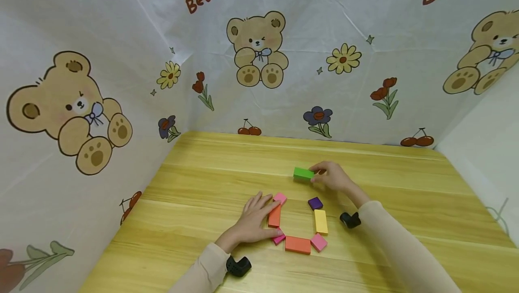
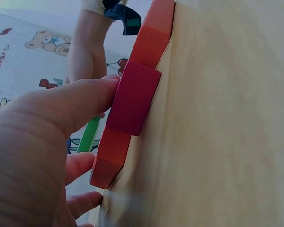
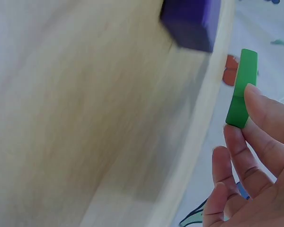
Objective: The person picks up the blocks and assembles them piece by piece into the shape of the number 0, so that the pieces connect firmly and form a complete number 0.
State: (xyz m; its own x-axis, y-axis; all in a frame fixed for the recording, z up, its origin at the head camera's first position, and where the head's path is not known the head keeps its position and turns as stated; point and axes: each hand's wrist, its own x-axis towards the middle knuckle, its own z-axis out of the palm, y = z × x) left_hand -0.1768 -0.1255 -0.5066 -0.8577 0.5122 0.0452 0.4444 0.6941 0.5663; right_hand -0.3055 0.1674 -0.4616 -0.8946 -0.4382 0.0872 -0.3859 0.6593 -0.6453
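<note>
My right hand (image 1: 333, 176) pinches a green block (image 1: 302, 174) by one end, thumb against fingers. In the right wrist view the green block (image 3: 244, 87) appears beyond the tabletop edge. My left hand (image 1: 253, 222) lies with fingers spread over the left side of a ring of blocks. Its thumb touches a magenta block (image 2: 135, 98), and its fingers reach along an orange block (image 1: 274, 216) to a pink block (image 1: 280, 199). Also in the ring are an orange-red block (image 1: 298, 244), a second pink block (image 1: 319, 242), a yellow block (image 1: 321, 222) and a purple block (image 1: 315, 203).
The blocks lie on a wood-grain table (image 1: 227, 162). White sheeting (image 1: 300, 22) printed with bears, flowers and cherries rises behind it and on the left. A black device is strapped at each wrist, one by the left sleeve (image 1: 207, 270), one by the right sleeve (image 1: 399, 243).
</note>
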